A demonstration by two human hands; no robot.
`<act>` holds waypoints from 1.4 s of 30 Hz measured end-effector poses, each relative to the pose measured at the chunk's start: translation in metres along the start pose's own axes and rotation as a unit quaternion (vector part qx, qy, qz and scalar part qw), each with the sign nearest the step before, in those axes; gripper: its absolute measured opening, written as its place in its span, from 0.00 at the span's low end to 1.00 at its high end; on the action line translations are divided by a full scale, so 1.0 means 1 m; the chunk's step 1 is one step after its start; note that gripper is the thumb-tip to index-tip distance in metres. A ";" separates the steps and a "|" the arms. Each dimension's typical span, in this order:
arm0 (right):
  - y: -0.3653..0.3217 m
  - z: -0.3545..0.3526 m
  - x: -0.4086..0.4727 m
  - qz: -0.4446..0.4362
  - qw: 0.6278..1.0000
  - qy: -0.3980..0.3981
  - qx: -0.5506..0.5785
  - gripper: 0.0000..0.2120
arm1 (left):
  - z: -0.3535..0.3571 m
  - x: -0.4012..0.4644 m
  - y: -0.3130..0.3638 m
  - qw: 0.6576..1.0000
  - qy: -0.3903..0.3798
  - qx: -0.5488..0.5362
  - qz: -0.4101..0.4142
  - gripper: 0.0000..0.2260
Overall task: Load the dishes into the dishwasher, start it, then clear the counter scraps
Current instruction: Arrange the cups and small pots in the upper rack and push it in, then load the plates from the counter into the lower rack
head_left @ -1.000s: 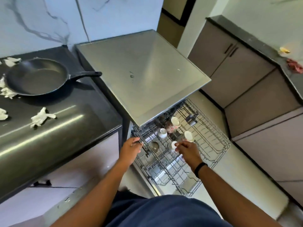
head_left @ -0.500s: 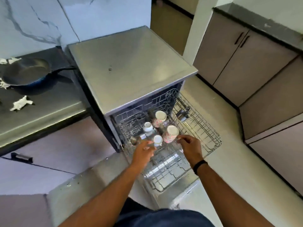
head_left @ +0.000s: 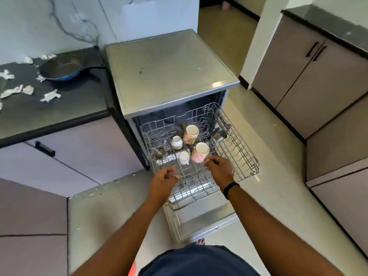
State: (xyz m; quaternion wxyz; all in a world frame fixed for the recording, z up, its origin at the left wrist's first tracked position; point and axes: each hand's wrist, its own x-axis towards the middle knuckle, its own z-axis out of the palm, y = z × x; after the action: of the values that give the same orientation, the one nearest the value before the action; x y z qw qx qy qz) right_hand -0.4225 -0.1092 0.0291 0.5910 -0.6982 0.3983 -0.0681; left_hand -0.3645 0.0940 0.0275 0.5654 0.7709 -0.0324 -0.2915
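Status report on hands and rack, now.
Left hand and right hand open, over pulled-out wire dishwasher rack. Floral cups loaded upside down. Blue frying pan on counter.

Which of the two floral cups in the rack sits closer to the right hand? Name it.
The front floral cup, upside down just beyond the right hand. The other floral cup stands farther back in the rack.

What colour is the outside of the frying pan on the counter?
Blue on the outside of the frying pan, with a dark inside and handle; the head view shows it.
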 end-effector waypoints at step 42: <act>0.201 -0.077 0.170 -0.170 0.842 -0.354 -0.371 0.19 | 0.227 0.083 -0.158 0.759 0.314 -0.456 -0.342 0.15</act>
State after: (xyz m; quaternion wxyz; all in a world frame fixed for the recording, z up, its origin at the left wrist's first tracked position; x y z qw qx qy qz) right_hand -0.4469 -0.2732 -0.1889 0.3675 -0.8988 0.0325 0.2368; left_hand -0.4504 -0.0740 -0.1909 0.6910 0.4303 0.5496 -0.1876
